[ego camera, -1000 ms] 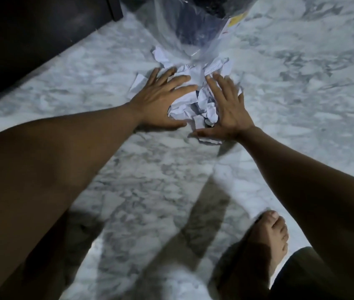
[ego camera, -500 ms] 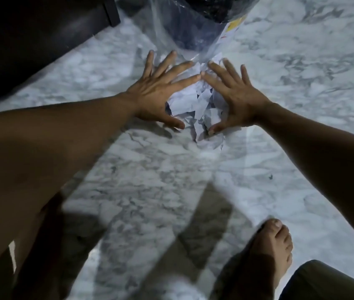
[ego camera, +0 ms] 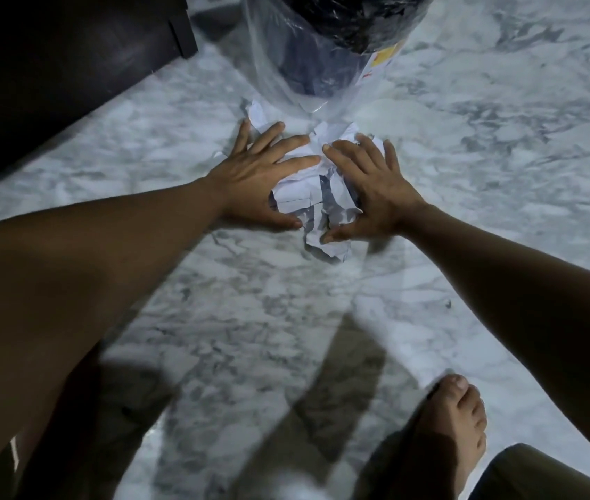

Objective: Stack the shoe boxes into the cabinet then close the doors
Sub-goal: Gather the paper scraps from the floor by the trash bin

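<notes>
Both hands lie palm down on a heap of crumpled white paper (ego camera: 306,196) on the marble floor (ego camera: 503,167). The left hand (ego camera: 261,182) covers the heap's left side with its fingers straight and fanned apart. Its thumb runs along the near edge, low by the floor. The right hand (ego camera: 373,189) covers the right side in the same way, fingers spread and thumb angled in at the near edge. The two forefinger tips come close together over the top of the heap, and paper shows in the gap between the hands. Neither hand curls round or pinches anything; they press flat. A torn flap of paper sticks out toward the camera below the thumbs, and another scrap peeks out beyond the left fingers. Just behind the heap stands a clear plastic bag (ego camera: 279,59) holding something dark, with a yellow label (ego camera: 384,60) on its right side; its lower end touches the far edge of the paper. At upper left is a dark piece of furniture, which may be the cabinet (ego camera: 51,66), standing on the floor well apart from the hands; whether it is open I cannot tell. A bare foot (ego camera: 454,424) stands at lower right.
</notes>
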